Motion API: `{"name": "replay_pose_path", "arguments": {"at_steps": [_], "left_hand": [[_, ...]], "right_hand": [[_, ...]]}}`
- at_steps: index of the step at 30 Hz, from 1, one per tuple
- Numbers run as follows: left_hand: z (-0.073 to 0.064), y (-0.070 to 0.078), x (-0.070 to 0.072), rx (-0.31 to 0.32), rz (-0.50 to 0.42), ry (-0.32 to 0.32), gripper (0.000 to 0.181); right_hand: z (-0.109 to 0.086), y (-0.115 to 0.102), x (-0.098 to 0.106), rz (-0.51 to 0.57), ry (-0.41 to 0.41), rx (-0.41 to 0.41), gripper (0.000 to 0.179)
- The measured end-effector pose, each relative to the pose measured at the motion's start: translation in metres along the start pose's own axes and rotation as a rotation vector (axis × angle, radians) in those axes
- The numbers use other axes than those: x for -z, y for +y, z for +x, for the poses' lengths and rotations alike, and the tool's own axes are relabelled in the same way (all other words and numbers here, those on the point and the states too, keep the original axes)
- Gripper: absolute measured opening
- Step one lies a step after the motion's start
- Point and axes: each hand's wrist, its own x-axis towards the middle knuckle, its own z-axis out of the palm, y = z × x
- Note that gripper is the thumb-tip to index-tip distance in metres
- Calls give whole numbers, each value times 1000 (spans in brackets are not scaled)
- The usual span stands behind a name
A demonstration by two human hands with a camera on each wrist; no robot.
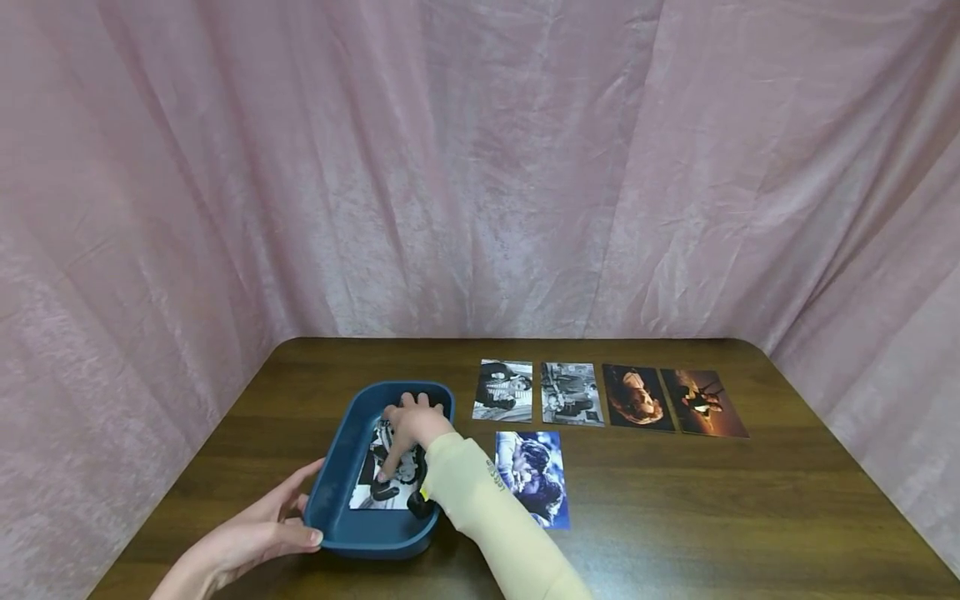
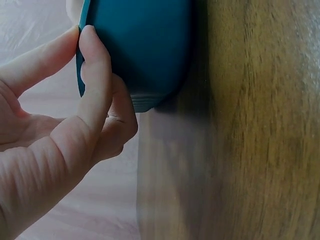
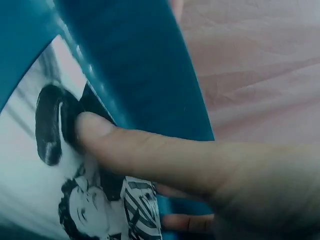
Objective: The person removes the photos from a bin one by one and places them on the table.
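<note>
A dark blue tray (image 1: 330,479) with rounded corners stands on the left half of the table. My left hand (image 1: 258,529) pinches its near-left rim; in the left wrist view, the hand (image 2: 85,95) has thumb and fingers on either side of the tray's edge (image 2: 150,45). Inside the tray lies a black-and-white photo (image 1: 375,500). My right hand (image 1: 416,425) reaches in over it with spread fingers. The right wrist view shows the thumb resting on the photo (image 3: 30,125), while other fingers lie near the photo's edge, partly hidden behind the thumb.
Two black-and-white photos (image 1: 503,391) and two dark, orange-toned photos (image 1: 638,400) form a row along the back of the brown wooden table (image 1: 675,508). A blue-toned photo (image 1: 534,475) lies before them, partly behind my right sleeve. Pink curtains (image 1: 480,167) hang around the table.
</note>
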Motion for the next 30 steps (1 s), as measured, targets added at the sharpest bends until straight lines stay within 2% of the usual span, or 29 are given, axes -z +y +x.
{"name": "replay_pose_path", "arguments": {"at_steps": [2, 5, 8, 17, 24, 30], "left_hand": [[1, 0, 0, -6, -8, -8, 99], [2, -1, 0, -14, -14, -9, 99], [1, -1, -1, -23, -10, -8, 100], [0, -2, -1, -26, -5, 0, 100], [-1, -2, -2, -35, -5, -1, 100], [-1, -2, -2, -40, -2, -3, 100]], "right_hand": [[-5, 0, 0, -21, -73, -23, 107], [-8, 0, -1, -1, -86, -49, 114], [-9, -1, -1, -11, -54, -50, 112], [-6, -8, -2, -182, 59, -75, 105], [-3, -13, -2, -180, 94, -99, 95], [-1, -14, -3, -233, 146, -98, 90]]}}
